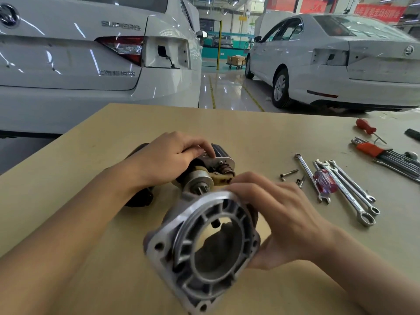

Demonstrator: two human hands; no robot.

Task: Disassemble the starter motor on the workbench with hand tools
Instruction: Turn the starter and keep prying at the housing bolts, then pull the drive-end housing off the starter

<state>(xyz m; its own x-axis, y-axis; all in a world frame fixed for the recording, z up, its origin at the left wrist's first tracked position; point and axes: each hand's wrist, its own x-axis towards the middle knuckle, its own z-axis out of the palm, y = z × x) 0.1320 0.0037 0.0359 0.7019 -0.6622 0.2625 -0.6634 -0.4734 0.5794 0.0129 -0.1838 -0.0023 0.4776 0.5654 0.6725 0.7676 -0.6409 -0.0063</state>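
Left hand: the left hand (169, 159) lies over the dark starter motor body (211, 164) at the middle of the workbench (68, 201); fingers curled down around its top, fingertips at the plate end, gripping it
Right hand: the right hand (279, 220) holds the aluminium nose housing (204, 248) from its right side; fingers bent over the rim, thumb underneath; the housing is blurred, so the exact contact is hard to read
Housing: tilted, open mouth toward the camera, apart from the motor body; the pinion gear (200, 181) and beige fork lever (221, 178) stand exposed between them
Loose parts: a bolt (288, 173) just right of the hands
Tools: combination wrenches (347, 187) and a red-handled screwdriver (323, 180) lie together further right; a hex key set (386, 155) beyond them
Background: two white cars (91, 64) behind the bench
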